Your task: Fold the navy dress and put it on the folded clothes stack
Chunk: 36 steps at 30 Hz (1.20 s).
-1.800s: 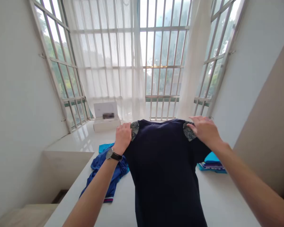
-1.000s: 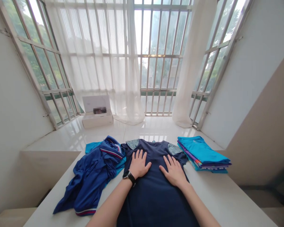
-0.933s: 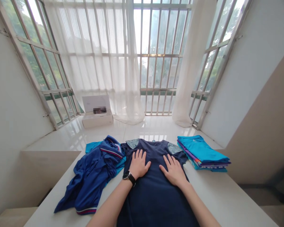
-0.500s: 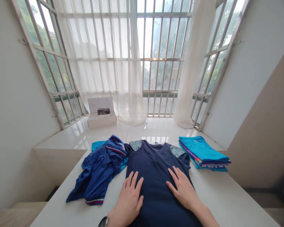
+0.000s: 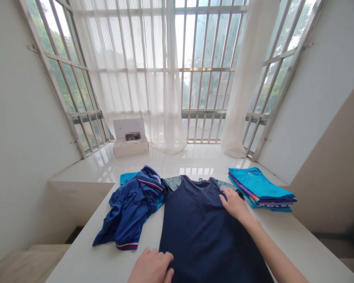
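Observation:
A dark navy short-sleeved shirt [image 5: 197, 232] lies spread on the white table, neckline away from me, with patterned grey-green shoulder panels. My right hand [image 5: 234, 204] rests open on its upper right part, just below the right shoulder panel, fingers slightly bent. Low in the picture, my left hand [image 5: 153, 265] is at the shirt's lower left edge. Its fingers are bent, the thumb stands apart from them, and I see nothing held. The shirt's bottom hem is out of the picture.
Left of the shirt lies a crumpled blue polo shirt [image 5: 129, 212] with striped trim, over a turquoise garment [image 5: 126, 177]. A stack of folded clothes [image 5: 262, 186] sits at the right. Behind, a white box [image 5: 131, 148] stands on the sill [image 5: 165, 161] by the barred window.
My right hand has slid up the shirt toward its right shoulder. My left hand has drawn back toward me and its fingers have bent. The view has shifted slightly.

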### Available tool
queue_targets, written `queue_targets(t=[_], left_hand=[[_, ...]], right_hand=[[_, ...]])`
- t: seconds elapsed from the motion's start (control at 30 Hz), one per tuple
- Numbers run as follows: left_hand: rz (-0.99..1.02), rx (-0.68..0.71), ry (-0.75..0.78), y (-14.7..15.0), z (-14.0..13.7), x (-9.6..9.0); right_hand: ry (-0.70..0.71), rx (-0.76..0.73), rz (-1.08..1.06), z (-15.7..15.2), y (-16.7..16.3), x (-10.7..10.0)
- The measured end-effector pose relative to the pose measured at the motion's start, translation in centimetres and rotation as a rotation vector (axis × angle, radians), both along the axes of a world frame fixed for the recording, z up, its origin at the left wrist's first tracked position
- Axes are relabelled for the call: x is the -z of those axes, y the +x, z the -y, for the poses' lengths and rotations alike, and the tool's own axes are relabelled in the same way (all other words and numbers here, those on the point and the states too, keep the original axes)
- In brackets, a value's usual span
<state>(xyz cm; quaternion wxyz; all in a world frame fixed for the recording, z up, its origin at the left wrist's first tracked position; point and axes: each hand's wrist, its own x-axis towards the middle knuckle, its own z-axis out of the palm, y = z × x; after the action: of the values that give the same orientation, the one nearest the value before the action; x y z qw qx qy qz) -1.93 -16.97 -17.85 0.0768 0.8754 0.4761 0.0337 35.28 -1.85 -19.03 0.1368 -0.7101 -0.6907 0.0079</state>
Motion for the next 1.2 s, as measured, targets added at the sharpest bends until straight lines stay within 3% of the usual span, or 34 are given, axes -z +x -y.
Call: queue_targets(t=[0.1, 0.17, 0.27, 0.37, 0.47, 0.57, 0.8, 0.97, 1.07, 1.2], left_hand=[[0.149, -0.003, 0.090, 2.8, -5.4, -4.4], [0.211, -0.001, 0.121, 5.1, -10.6, -5.2], [0.167, -0.104, 0.103, 8.2, -18.0, -3.5], [0.132, -0.186, 0.066, 9.9, -22.2, -0.2], [0.104, -0.250, 0.043, 9.8, -23.3, 2.4], [0.068, -0.330, 0.058, 9.4, -23.2, 3.9], [0.031, -0.398, 0.098, 9.6, -23.5, 4.4], [0.009, -0.371, 0.154, 9.4, -23.8, 4.9], [0.005, -0.361, 0.189, 9.4, -23.7, 5.0], [0.015, -0.303, 0.262, 9.7, -23.1, 3.5]], right_hand=[[0.008, -0.006, 0.030, -2.5, 0.1, 1.4], [-0.012, -0.001, 0.048, -3.2, -0.1, 2.7], [-0.044, 0.027, 0.071, -3.3, -0.4, 4.2], [-0.071, 0.043, 0.092, -3.5, -0.2, 4.7], [-0.088, 0.055, 0.101, -4.3, 0.2, 4.7], [-0.090, 0.064, 0.092, -5.7, 0.6, 4.8], [-0.055, 0.042, 0.029, -7.5, 1.0, 5.5], [0.027, -0.016, -0.030, -7.3, 1.5, 4.2], [0.096, -0.057, -0.039, -4.8, 1.6, 2.6], [0.155, -0.126, -0.209, 4.0, 1.6, 1.1]])
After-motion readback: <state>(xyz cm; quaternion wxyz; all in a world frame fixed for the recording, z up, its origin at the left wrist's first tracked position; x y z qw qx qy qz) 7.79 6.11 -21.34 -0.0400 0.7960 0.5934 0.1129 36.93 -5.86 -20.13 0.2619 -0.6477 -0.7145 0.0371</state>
